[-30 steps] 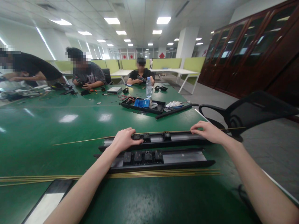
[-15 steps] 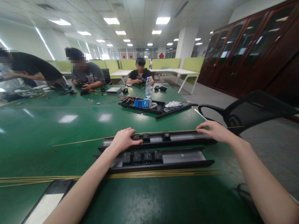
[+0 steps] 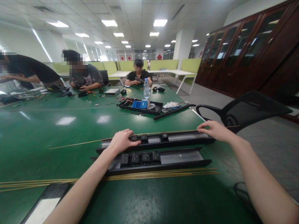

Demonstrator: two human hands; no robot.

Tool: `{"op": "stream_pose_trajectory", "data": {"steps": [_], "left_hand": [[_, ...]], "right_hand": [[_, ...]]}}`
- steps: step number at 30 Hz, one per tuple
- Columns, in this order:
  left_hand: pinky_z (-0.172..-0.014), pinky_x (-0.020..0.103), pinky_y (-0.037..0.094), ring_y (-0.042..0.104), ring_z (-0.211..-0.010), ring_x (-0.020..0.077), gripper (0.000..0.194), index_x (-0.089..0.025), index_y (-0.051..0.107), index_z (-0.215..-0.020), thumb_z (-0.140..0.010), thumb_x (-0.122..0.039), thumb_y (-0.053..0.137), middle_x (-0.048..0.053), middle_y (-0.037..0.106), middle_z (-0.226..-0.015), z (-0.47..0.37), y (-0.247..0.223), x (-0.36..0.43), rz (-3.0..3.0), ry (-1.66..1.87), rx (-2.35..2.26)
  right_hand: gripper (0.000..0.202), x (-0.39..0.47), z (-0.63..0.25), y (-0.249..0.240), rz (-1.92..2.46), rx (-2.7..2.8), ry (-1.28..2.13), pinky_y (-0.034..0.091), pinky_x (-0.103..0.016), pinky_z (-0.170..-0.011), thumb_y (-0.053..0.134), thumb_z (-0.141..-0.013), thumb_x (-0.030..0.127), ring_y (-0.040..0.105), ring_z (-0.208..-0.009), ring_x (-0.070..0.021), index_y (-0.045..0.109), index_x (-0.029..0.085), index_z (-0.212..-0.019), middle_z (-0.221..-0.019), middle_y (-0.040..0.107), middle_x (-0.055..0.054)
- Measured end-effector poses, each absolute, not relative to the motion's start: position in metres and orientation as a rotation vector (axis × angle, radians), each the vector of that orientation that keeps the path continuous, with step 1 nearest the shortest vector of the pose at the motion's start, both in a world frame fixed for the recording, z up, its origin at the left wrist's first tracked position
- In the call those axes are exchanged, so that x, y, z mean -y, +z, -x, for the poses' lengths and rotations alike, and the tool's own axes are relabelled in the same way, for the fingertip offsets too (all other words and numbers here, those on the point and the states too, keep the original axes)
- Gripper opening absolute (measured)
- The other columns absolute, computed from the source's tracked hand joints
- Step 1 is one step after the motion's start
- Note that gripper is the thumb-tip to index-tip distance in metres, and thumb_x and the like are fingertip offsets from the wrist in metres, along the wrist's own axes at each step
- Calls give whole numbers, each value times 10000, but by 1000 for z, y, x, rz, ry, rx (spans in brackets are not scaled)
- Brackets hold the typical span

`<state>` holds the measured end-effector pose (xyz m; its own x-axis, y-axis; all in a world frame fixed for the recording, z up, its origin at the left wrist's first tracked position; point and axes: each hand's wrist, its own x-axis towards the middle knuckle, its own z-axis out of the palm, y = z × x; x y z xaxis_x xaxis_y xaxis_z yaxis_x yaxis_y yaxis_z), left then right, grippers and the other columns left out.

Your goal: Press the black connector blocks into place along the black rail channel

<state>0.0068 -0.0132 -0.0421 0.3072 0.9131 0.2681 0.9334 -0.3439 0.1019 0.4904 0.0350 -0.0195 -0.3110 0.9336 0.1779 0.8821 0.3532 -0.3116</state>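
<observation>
Head view: rod runs left to right along the far edge of the far channel, passing at both hands. Right hand has thumb and fingertips together, clamped on the rod near the channel's right end; a short length sticks out past that hand, in front of the chair in this view. Left hand sits over the channel's left part, thumb spread from the fingers, thumb at the near side by the left block, fingertips at the far edge where the rod passes. Can't tell whether they grip rod or channel, contact is hidden. Long rod tail extends left of that hand, well beyond the channel. Two more blocks sit in the far channel: one just right of the left hand, one farther along, between the hands. Near channel lies on the table just this side, four blocks in a row in it. Rod bundle lies along its near side, passing under the left forearm. Tray and bottle stand farther back, well apart from both hands.
</observation>
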Motion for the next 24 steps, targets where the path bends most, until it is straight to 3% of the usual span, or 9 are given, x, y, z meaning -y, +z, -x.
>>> {"op": "stream_pose_trajectory", "data": {"steps": [16,24], "left_hand": [[-676,283,411,651,-816,223,527,-214,662,-863,-790,-725,556,47,675,-862,-6,-43,13,2482,-431,1742],[-673,283,419,670,-848,242,538,-225,667,-895,-794,-737,535,58,704,-902,-7,-42,14,2444,-374,1755]], "right_hand": [[323,-37,-505,-19,1690,2264,230,535,-411,-826,607,-816,509,695,-893,-295,790,246,-859,-949,774,-54],[412,-30,-493,-13,1631,2180,267,526,-453,-941,620,-812,562,680,-1041,-331,772,263,-1051,-1106,753,-47]]}}
